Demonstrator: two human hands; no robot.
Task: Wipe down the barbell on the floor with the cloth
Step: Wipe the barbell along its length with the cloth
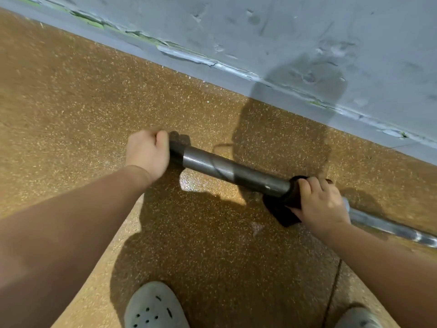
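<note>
**Bar could slip or roll**

The barbell (pixel 231 171) slants from mid-frame to the lower right edge. My right hand (pixel 321 204) grips the cloth (pixel 283 211) wrapped round it, and my left hand (pixel 146 155) curls over its thick end. If either grip loosens, it may drop toward my shoes (pixel 153 308). The wall (pixel 307 43) crowds the upper right; there is open floor (pixel 71 114) to the left.
</note>
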